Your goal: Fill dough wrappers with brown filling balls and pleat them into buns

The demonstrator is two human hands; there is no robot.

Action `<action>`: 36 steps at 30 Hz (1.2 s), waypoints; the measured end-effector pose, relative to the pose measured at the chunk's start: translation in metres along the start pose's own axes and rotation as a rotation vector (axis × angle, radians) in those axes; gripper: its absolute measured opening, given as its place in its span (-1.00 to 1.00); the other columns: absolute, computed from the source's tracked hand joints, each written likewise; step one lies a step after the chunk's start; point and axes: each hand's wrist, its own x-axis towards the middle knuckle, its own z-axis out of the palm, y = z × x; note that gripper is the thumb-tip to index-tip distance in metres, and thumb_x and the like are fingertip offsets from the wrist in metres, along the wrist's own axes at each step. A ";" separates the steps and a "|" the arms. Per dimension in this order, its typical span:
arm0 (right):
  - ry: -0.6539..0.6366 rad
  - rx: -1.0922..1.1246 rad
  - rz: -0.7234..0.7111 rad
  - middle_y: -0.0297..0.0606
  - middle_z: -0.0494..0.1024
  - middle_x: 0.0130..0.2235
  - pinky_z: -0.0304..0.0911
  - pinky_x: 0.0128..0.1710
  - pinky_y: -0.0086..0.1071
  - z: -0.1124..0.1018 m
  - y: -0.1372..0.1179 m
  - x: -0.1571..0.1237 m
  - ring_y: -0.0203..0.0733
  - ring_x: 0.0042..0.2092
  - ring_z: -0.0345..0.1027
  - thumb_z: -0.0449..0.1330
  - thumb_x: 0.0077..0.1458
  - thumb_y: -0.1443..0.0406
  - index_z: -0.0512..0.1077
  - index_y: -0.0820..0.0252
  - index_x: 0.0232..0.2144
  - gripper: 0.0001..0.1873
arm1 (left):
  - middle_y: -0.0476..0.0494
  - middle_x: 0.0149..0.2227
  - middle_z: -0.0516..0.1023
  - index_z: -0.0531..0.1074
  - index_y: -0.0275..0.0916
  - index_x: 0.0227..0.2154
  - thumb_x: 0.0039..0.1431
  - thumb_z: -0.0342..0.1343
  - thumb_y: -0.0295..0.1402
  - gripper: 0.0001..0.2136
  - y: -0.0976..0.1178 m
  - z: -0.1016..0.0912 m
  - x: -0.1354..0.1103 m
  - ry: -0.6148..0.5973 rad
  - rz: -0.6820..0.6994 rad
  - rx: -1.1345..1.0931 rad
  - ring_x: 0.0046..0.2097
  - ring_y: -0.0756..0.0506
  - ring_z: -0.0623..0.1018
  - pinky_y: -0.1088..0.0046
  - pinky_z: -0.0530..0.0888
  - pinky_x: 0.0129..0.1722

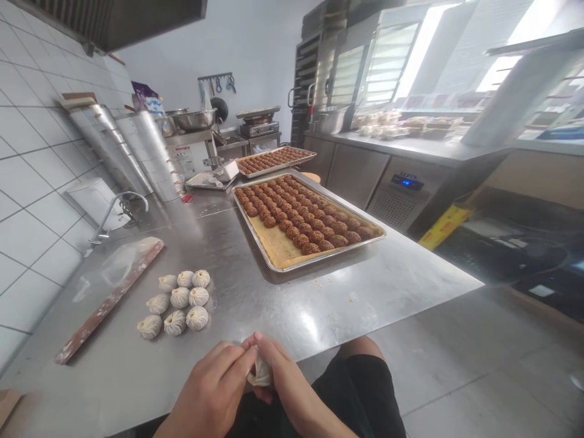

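At the near edge of the steel table (255, 292), my left hand (214, 383) and my right hand (285, 377) pinch one pale dough dumpling (261, 372) between their fingertips. Both hands are closed on it. To the left on the tabletop lie several finished pleated dumplings (179, 302) in a loose cluster. Farther back sits a metal tray (274, 258) lined with paper and filled with rows of brown round balls (301, 216).
A wooden board with a plastic bag (109, 292) lies at the left by the tiled wall. A second tray of brown balls (274, 159), a mixer (194, 134) and a tap (119, 207) stand behind. A steel counter (410, 152) runs along the right across an aisle.
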 end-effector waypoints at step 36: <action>-0.095 0.107 0.089 -0.48 0.36 -0.59 -0.22 -0.77 -0.54 -0.001 -0.003 -0.006 -0.45 -0.71 0.02 0.28 0.09 -0.15 0.48 0.24 -0.13 -0.41 | -0.27 -0.15 0.56 0.44 -0.38 0.03 0.28 0.02 -0.67 -0.69 0.005 -0.012 -0.010 0.043 0.089 0.159 -0.13 -0.11 0.56 0.34 0.59 -0.11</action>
